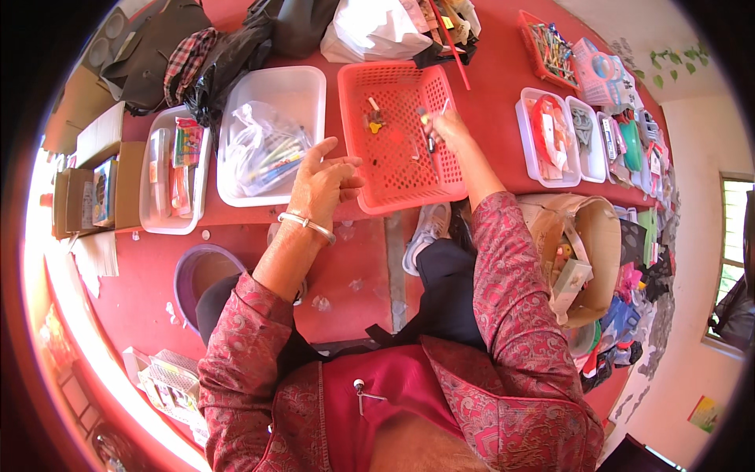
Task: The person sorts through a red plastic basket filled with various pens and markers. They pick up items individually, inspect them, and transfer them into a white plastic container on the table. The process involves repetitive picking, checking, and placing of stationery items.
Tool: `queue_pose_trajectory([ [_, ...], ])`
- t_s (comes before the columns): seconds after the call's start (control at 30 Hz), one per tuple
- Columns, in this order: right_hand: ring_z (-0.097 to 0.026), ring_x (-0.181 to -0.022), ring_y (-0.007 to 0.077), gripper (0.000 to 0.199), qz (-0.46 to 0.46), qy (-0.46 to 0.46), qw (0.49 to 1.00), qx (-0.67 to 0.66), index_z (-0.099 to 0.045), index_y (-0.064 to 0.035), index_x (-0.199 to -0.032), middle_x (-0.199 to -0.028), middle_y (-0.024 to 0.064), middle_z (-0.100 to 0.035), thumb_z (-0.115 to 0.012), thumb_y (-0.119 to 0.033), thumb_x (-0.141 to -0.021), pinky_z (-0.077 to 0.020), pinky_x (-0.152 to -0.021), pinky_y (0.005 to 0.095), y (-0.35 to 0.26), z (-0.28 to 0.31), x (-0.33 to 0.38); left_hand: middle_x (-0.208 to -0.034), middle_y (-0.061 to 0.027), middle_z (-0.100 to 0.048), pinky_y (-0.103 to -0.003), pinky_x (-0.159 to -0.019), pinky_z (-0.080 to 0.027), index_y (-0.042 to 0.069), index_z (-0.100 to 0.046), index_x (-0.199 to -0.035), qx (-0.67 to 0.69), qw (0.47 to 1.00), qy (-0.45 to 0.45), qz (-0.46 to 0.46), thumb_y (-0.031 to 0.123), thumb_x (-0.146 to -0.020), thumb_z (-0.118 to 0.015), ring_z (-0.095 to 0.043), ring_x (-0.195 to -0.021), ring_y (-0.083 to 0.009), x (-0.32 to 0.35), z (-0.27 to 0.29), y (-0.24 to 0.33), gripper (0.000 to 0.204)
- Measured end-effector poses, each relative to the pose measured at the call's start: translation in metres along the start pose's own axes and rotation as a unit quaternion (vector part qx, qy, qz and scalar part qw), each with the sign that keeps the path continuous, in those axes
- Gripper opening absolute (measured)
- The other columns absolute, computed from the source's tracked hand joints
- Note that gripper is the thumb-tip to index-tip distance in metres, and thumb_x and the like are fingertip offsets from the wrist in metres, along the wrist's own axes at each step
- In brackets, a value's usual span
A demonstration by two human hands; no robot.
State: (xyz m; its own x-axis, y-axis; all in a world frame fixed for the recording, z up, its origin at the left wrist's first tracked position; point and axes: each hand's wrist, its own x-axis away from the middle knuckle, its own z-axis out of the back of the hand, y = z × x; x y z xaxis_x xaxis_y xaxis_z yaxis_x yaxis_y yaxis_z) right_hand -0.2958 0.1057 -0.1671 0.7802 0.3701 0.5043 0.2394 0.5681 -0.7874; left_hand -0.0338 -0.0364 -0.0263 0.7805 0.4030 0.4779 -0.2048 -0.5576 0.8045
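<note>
the right hand (448,126) pinches a thin dark pen (430,141) (long axis toward the person) inside the red basket (393,177) mid-counter, while the left hand (322,185), open-fingered and empty, hovers at its near-left corner.

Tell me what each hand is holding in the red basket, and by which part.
The right hand pinches a thin pen-like stick near its upper end, over the red basket. The left hand holds nothing; it rests open at the basket's left rim.

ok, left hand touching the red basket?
Touching. The head view shows the left hand with its fingertips lying on the near left rim of the red basket, no gap visible. The right hand is inside the basket.
</note>
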Motion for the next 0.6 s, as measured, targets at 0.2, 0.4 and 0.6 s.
queue_pose_trajectory([
  [0.2,-0.06,-0.08,0.0328,0.021,0.072,0.11,0.903,0.409,-0.058,0.0062,-0.081,-0.081,0.0244,-0.059,-0.047,-0.008,-0.07,-0.0491,-0.068,0.0396,0.033,-0.017,-0.003,-0.097,-0.0141,-0.054,-0.025,-0.062,-0.045,-0.002,-0.03,-0.123,-0.02,1.0,-0.004,0.007,0.005,-0.075,-0.047,-0.054,-0.069,-0.0151,-0.001,-0.001,-0.001,0.052],
  [0.4,-0.056,-0.091,0.0311,0.025,-0.004,0.045,0.862,0.506,-0.062,-0.0019,-0.089,-0.096,0.0176,-0.058,-0.055,-0.018,-0.07,-0.0468,-0.074,0.0381,0.013,-0.022,0.024,-0.093,-0.0109,-0.055,-0.022,-0.061,-0.044,-0.003,-0.035,-0.119,-0.052,0.998,-0.024,0.028,0.003,-0.078,-0.044,-0.053,-0.069,-0.0122,0.004,-0.001,0.001,0.043],
  [0.6,-0.059,-0.067,0.0248,0.016,0.045,-0.011,0.884,0.465,-0.062,-0.0032,-0.079,-0.072,0.0143,-0.06,-0.056,-0.016,-0.069,-0.046,-0.058,0.0354,0.017,-0.016,0.016,-0.092,-0.0078,-0.054,-0.021,-0.061,-0.044,-0.003,-0.039,-0.115,-0.047,0.996,-0.055,0.054,0.004,-0.077,-0.044,-0.052,-0.068,-0.011,0.001,0.001,-0.002,0.038],
])
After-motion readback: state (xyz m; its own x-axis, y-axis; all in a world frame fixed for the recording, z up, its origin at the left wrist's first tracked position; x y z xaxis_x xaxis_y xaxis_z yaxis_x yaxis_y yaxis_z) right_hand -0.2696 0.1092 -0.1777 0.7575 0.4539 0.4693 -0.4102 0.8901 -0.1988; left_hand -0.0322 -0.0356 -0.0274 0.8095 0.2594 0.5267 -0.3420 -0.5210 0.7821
